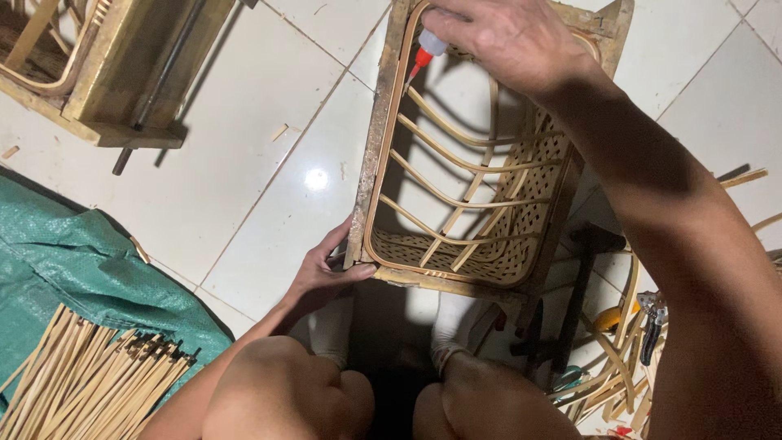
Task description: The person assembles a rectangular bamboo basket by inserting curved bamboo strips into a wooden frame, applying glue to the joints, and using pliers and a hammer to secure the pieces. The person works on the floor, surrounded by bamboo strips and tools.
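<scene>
While the wooden mould frame [376, 138] stands on the white tiled floor [269, 187] between the person's knees, a part-woven bamboo basket [481, 204] sits inside it, its curved ribs and open lattice wall exposed. The left hand [326, 273] grips the near left corner of the frame, thumb laid along the lower edge and fingers wrapped around the outer side. The right hand [509, 37] is closed around a small glue bottle [428, 47] (white body, red nozzle), with the nozzle tip pointing down at the basket rim by the frame's far left corner; whether the tip touches the rim cannot be told.

To the left, a bundle of bamboo strips [81, 379] lies on a green tarpaulin [73, 261]. A second wooden frame [122, 73] stands at the upper left. To the right of the frame, a dark-headed hammer [582, 277], pliers [652, 326] and loose bamboo strips rest on the floor.
</scene>
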